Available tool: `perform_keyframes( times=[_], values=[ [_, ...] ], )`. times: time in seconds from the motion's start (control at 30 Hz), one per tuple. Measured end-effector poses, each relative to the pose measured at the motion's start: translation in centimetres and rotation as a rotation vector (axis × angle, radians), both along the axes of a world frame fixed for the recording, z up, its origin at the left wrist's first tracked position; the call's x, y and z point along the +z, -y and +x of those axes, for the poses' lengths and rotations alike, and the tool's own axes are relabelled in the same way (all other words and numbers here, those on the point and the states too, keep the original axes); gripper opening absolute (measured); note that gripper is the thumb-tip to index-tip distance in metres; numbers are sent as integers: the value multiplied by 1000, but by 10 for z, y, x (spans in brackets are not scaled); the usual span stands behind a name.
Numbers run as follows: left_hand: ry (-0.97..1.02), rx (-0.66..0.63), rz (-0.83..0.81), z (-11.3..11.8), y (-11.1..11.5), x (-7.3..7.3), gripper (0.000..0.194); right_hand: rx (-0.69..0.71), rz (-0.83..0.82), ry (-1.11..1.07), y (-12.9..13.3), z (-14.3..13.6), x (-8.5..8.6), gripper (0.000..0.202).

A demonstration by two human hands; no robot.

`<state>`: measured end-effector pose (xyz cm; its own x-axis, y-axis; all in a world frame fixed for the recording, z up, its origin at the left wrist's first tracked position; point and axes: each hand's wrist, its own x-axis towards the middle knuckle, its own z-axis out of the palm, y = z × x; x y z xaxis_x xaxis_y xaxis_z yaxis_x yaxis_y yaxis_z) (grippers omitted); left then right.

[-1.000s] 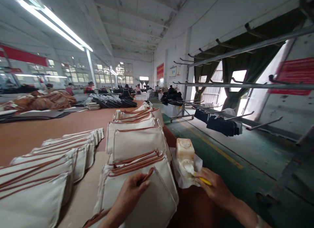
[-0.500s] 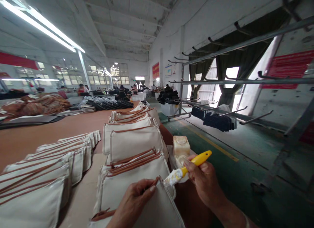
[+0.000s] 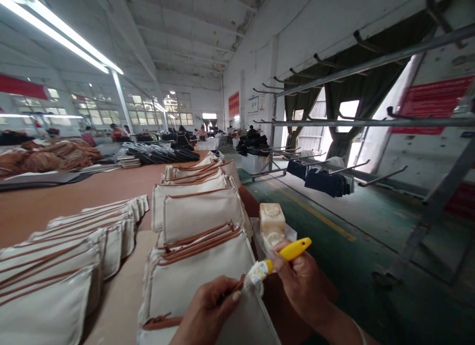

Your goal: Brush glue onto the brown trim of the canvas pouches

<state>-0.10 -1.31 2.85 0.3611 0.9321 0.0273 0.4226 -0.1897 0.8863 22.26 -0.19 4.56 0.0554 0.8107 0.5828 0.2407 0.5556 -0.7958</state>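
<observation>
My right hand (image 3: 302, 280) grips a yellow-handled brush (image 3: 293, 249) whose bristle end is caked in white paste. Its tip meets the top corner of a cream pouch (image 3: 245, 318) with brown trim. Thumb and fingers of my left hand (image 3: 213, 305) pinch that pouch at the same corner, by the brown edging. Beneath and beyond it, a pile of similar cream pouches (image 3: 202, 258) runs away along the table. A whitish square container (image 3: 272, 220), stained with dried paste, stands just past the brush at the table's right edge.
A second row of cream pouches (image 3: 44, 300) overlaps on the left of the brown table (image 3: 122, 181). Brown material (image 3: 55, 157) and dark pieces (image 3: 163, 154) lie at the back. A metal rack (image 3: 334, 123) with prongs stands to the right. People sit farther off.
The brush has moved slightly left and down, so its bristles now press on the pouch corner. My left hand still pinches that corner. The view has shifted a little.
</observation>
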Motion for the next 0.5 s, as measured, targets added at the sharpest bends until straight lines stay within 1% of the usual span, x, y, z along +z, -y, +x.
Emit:
perform_keyframes(
  times=[0.07, 0.13, 0.2, 0.27, 0.33, 0.4, 0.47, 0.5],
  values=[
    [-84, 0, 208, 1, 6, -5, 24, -79, -29, -76, -6, 8, -1, 29],
    [-172, -24, 449, 1, 12, -11, 21, -96, -98, -182, -12, 17, -2, 31],
    [-251, -66, 650, 0, 17, -15, 19, -10, -191, -278, -15, 21, -4, 32],
    [-314, -92, 793, 0, 20, -17, 19, 109, -267, -338, -13, 18, -5, 31],
    [-358, -102, 863, 0, 21, -18, 20, 224, -330, -373, -8, 12, -4, 31],
    [-378, -105, 878, 1, 20, -19, 21, 321, -396, -421, -1, 7, -1, 31],
    [-383, -113, 864, 1, 19, -19, 21, 378, -445, -460, 3, 8, 4, 33],
    [-380, -114, 861, 1, 19, -19, 22, 379, -448, -467, 3, 11, 7, 33]
  ],
)
